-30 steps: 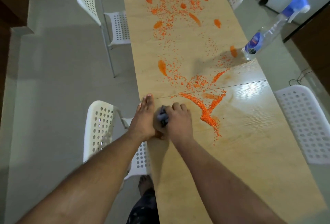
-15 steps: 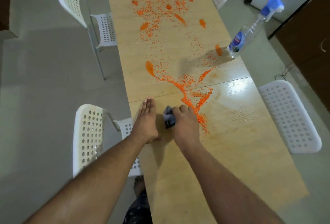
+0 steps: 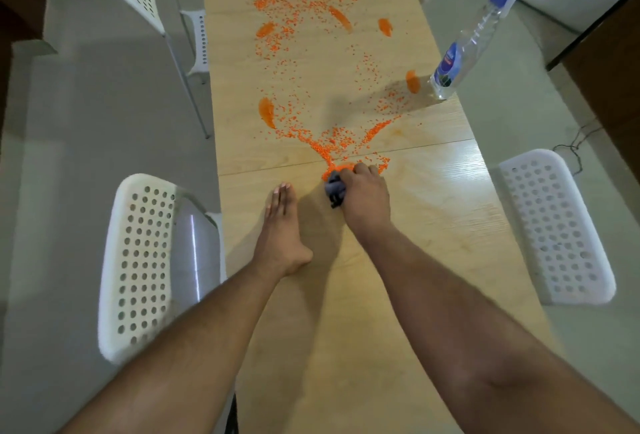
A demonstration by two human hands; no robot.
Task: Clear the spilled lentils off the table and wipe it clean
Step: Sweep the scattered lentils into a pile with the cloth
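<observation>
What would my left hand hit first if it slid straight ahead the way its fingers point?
Likely nothing at first: the left hand points up bare table. Further on, probably the orange smear at the lentils' left edge.

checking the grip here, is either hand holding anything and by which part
The right hand grips a bunched dark cloth, fingers curled over its top, with only its left side showing. The left hand lies flat on the table, holding nothing.

My one head camera is looking forward and steeply down along the table [image 3: 433, 260], sitting close above my forearms. Beyond my fingers [image 3: 360, 170] it is taking in the table's far stretch and flanking chairs [image 3: 145, 260].
</observation>
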